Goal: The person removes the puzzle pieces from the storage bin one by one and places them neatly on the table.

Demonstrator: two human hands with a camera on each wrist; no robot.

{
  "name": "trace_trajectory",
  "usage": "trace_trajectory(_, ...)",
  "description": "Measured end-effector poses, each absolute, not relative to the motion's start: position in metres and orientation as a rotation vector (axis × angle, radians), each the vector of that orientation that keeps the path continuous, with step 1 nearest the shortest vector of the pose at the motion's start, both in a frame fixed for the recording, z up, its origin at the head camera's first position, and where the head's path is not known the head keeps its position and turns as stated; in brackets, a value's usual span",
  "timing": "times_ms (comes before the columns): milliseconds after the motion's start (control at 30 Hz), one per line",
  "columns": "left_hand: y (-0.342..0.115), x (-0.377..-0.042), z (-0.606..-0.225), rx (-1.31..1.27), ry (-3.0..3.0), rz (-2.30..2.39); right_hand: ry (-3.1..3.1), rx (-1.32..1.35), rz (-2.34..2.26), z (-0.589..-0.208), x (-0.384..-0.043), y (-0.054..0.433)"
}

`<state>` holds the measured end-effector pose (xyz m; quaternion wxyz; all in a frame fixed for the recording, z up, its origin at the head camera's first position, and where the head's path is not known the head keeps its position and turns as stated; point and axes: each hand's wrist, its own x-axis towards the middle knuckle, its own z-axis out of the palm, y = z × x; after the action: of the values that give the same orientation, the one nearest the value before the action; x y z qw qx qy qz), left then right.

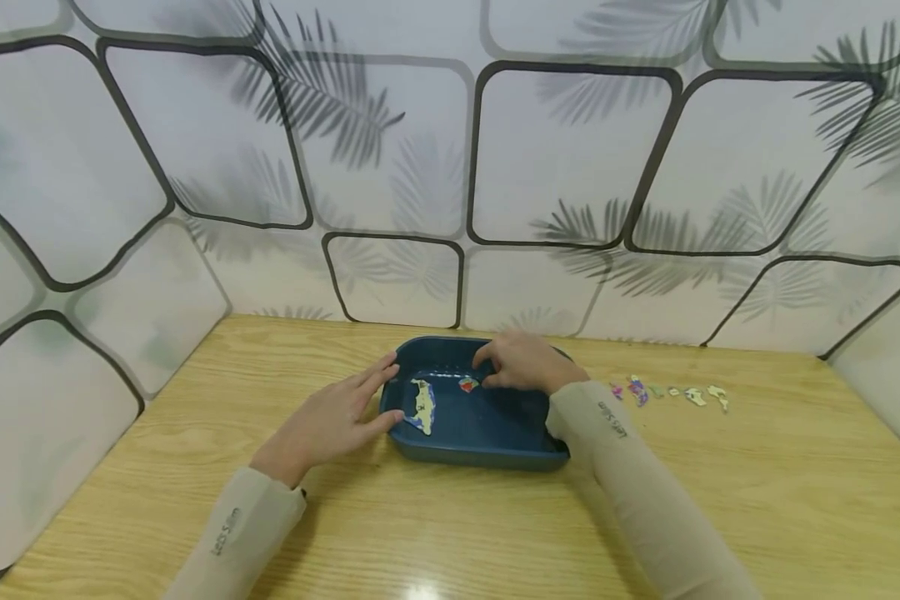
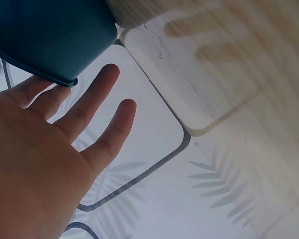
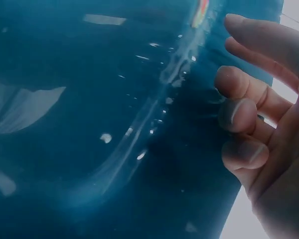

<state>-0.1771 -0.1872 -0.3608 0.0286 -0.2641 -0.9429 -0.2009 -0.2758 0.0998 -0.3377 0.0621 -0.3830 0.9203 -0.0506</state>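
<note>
A dark blue rectangular basin (image 1: 487, 459) sits on the table. Flat in its left part lies a cream, irregular cutout (image 1: 423, 407) with blue edges, and farther right a small red, green and white piece (image 1: 468, 384). My left hand (image 1: 330, 425) rests against the basin's left rim, fingers spread and fairly straight; in the left wrist view some fingertips pass behind the rim. Over the basin's right part is my right hand (image 1: 525, 362), thumb and index finger apart beside the small piece. The right wrist view shows loosely bent fingers (image 3: 241, 117) with nothing between them.
To the basin's right, a row of several small flat cutouts lies on the wooden table (image 1: 450, 533), among them a purple one (image 1: 638, 390) and a cream one (image 1: 694, 397). A patterned wall covering (image 1: 390, 283) stands behind the table. Bright reflections show inside the basin.
</note>
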Motion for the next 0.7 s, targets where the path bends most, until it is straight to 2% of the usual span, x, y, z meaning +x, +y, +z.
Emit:
trace_trajectory(433, -0.188, -0.178, -0.362, -0.808, -2.914, -0.619, 2.75, -1.116, 0.011, -0.341, -0.275, 0.093)
trace_trajectory(700, -0.188, -0.179, -0.363, -0.81, -2.911, -0.619, 2.676, -1.103, -0.052, -0.34, -0.275, 0.089)
